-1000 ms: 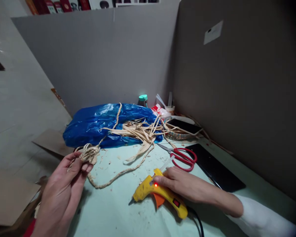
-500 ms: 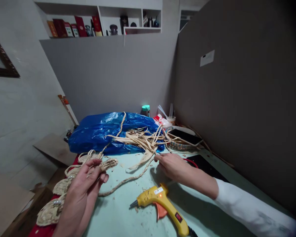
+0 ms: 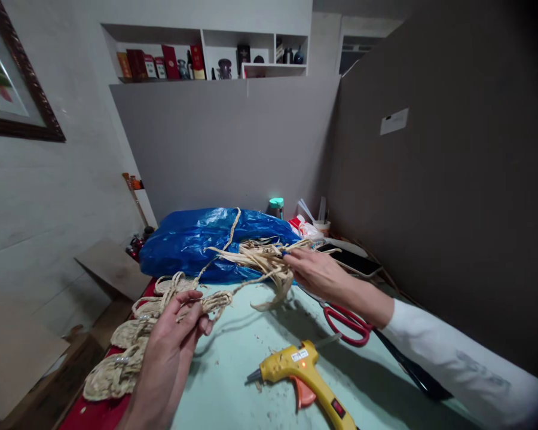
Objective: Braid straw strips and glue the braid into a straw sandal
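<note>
My left hand is closed around a small looped bundle of braided straw cord. From that bundle a length of cord rises to the right, ending in loose straw strips that hang above the table. My right hand pinches straw strips at the edge of the straw pile; its fingertips are partly hidden. Below, a yellow hot glue gun with an orange trigger lies on its side, its small light on. Red-handled scissors rest under my right forearm.
Several small woven straw sandals line a red cloth at the left edge. Behind the straw lies a blue plastic bag. A phone and a cup are at the back right. Grey partitions enclose the pale green table.
My right hand has moved up to the straw pile, lifting the cord and its strips off the table. The scissors' handles now show. The whole view has shifted slightly.
</note>
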`<state>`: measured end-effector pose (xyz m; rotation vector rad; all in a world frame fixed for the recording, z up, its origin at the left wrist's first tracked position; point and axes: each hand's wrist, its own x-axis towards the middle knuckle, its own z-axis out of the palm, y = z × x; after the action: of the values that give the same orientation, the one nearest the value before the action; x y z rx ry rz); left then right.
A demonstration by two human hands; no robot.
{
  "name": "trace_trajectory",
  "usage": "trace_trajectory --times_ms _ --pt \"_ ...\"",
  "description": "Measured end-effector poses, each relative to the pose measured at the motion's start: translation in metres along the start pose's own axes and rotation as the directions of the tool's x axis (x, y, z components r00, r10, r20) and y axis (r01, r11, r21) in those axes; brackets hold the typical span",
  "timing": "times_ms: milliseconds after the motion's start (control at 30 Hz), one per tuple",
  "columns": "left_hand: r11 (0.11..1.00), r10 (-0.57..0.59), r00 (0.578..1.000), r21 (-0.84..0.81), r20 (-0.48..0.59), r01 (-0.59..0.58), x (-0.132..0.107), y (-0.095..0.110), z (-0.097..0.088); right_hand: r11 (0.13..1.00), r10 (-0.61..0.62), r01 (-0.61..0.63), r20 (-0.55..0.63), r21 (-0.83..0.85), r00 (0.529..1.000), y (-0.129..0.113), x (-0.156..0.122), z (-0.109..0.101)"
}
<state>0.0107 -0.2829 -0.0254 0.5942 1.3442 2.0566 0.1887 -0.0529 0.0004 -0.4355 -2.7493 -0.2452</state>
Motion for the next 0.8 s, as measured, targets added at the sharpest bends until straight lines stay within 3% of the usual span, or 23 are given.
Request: trace_trajectory --times_ms 233,400,600,800 --pt "0.997 0.046 0.999 -0.063 0.016 -0.045 0.001 0.004 0.001 0.993 0.023 0.011 -0.276 0.12 0.961 0.026 0.01 -0.04" --pt "0.999 0.029 0.997 -0.045 0.077 -0.026 0.0 0.004 0.003 0.983 -0.03 0.099 -0.39 0.158 0.921 0.029 0.012 -0.057" --pt "0.999 0.04 0.997 -0.038 0.061 -0.037 -0.001 0.002 0.002 0.918 -0.222 0.315 -0.348 0.239 0.911 0.017 -0.01 -0.045" --pt "1.0 0.013 0.997 -0.021 0.075 -0.011 0.0 0.0 0.004 0.908 -0.245 0.303 -0.222 0.289 0.944 0.016 -0.033 -0.023"
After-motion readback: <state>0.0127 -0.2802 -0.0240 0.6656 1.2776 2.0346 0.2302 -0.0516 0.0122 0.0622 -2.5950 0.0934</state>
